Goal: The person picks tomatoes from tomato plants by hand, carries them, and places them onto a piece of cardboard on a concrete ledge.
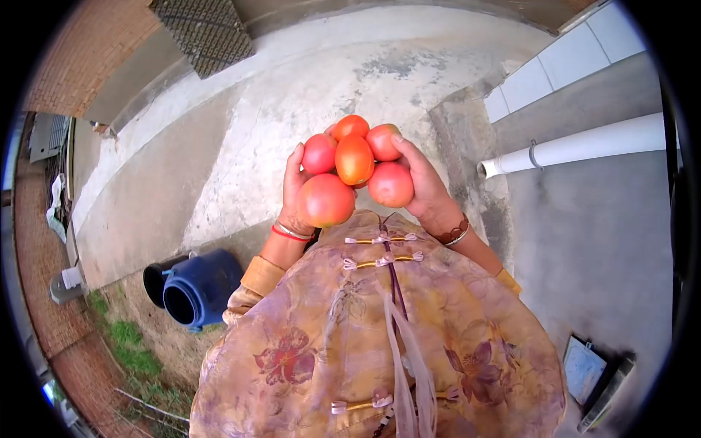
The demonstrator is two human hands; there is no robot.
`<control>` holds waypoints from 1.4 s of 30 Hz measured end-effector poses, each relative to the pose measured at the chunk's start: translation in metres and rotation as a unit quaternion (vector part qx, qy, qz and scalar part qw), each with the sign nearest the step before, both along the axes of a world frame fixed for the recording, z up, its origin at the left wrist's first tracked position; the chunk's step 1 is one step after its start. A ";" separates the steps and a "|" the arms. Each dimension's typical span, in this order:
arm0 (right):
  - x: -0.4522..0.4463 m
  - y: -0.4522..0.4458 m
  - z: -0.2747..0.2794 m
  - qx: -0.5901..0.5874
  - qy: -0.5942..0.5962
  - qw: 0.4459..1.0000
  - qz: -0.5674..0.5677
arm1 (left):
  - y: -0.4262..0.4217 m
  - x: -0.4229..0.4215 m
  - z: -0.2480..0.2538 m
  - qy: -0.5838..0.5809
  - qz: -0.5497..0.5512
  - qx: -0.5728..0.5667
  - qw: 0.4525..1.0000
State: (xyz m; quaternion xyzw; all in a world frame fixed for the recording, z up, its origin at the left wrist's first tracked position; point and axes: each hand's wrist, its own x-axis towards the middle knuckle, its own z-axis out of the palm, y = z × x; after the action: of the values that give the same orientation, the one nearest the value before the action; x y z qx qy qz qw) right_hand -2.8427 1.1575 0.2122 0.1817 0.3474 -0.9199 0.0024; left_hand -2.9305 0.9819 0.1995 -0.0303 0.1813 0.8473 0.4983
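Several ripe tomatoes (355, 159) are heaped together in front of my chest, cradled between my two hands. My left hand (293, 182) curls around the left side of the heap, its thumb up beside a pinkish tomato (319, 153) and a large tomato (326, 200) resting low over the palm. On the other side, my right hand (425, 179) supports a round tomato (391, 185), with its thumb lying against an upper tomato (383, 142). An orange-red oval tomato sits on top in the middle. Most of my fingers are hidden beneath the tomatoes.
Concrete ground (292, 109) stretches ahead. A blue plastic barrel (212, 288) lies at the lower left, near grass (131, 347). Along the grey wall on the right runs a white pipe (599, 144). A dark patterned panel (204, 36) stands at the upper left.
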 end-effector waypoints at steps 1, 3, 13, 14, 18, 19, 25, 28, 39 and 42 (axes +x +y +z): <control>-0.021 0.012 -0.007 -0.006 -0.007 1.000 -0.016 | 0.016 -0.024 0.003 0.027 -0.007 0.001 1.000; -0.065 0.040 -0.009 0.013 0.001 0.999 -0.050 | 0.056 -0.078 0.005 0.046 -0.028 -0.008 0.999; -0.210 0.155 0.013 -0.009 -0.003 0.984 -0.177 | 0.208 -0.268 0.023 0.062 -0.163 -0.038 0.984; -0.220 0.170 0.017 -0.006 -0.015 0.982 -0.189 | 0.223 -0.279 0.018 0.069 -0.182 -0.028 0.980; -0.279 0.262 -0.017 -0.014 0.012 0.969 -0.245 | 0.328 -0.351 -0.001 0.049 -0.245 -0.060 0.967; -0.290 0.284 -0.016 -0.018 -0.005 0.969 -0.246 | 0.358 -0.357 0.003 0.055 -0.213 -0.063 0.973; -0.359 0.429 -0.007 0.004 0.042 0.968 -0.249 | 0.503 -0.418 0.023 0.107 -0.219 -0.104 0.964; -0.390 0.501 0.008 0.020 0.055 0.969 -0.241 | 0.573 -0.448 0.034 0.104 -0.195 -0.137 0.965; -0.476 0.732 -0.005 0.009 0.041 0.958 -0.285 | 0.824 -0.550 0.017 0.097 -0.282 -0.121 0.947; -0.504 0.806 -0.007 0.030 0.035 0.943 -0.329 | 0.915 -0.580 0.021 0.102 -0.313 -0.116 0.937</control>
State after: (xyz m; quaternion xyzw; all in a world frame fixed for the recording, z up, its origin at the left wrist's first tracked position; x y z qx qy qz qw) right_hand -3.3471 1.9640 0.2052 0.2538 0.2952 -0.8645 -0.3178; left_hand -3.5104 1.8969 0.2208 0.0571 0.3291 0.6201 0.7099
